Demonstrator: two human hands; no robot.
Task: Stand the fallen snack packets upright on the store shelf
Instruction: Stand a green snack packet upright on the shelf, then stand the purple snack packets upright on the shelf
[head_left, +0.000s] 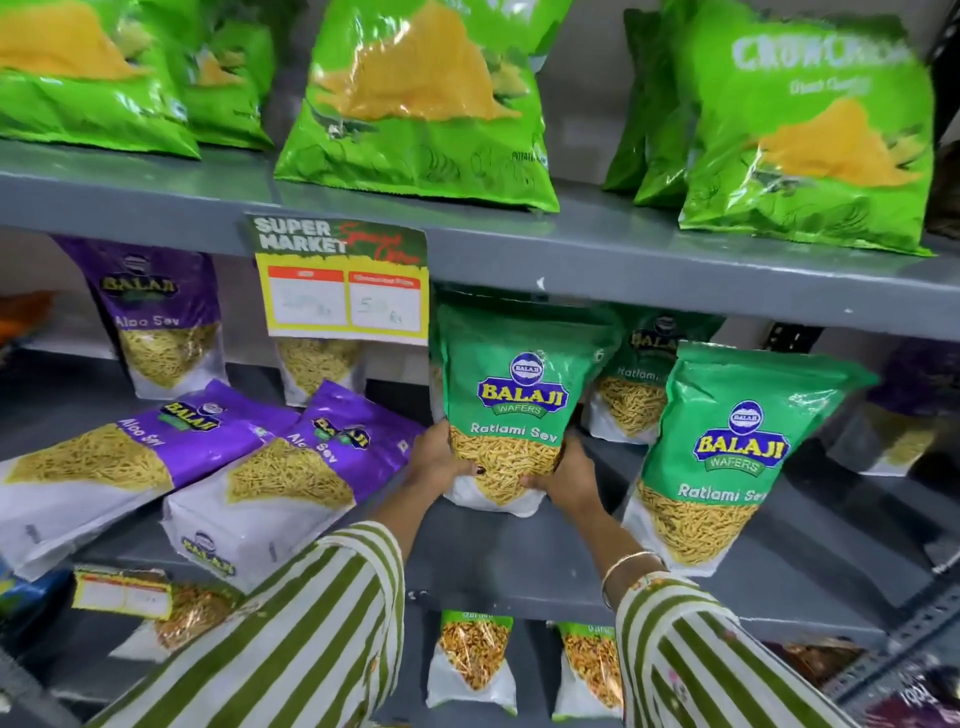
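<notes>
A green Ratlami Sev packet (511, 395) stands upright at the middle of the grey shelf (519, 566). My left hand (435, 460) grips its lower left side and my right hand (569, 475) grips its lower right side. Two purple Aloo Sev packets (124, 462) (291, 483) lie fallen on their backs at the left of the same shelf. A second green Ratlami Sev packet (727, 457) stands to the right, leaning a little. Another green packet (636, 384) stands behind, and a purple one (156, 322) stands at the back left.
A supermarket price tag (343, 280) hangs from the upper shelf edge (623, 260). Large green chip bags (421, 98) fill the upper shelf. Small snack packets (472, 660) stand on the shelf below. A purple packet (904, 405) stands at the far right.
</notes>
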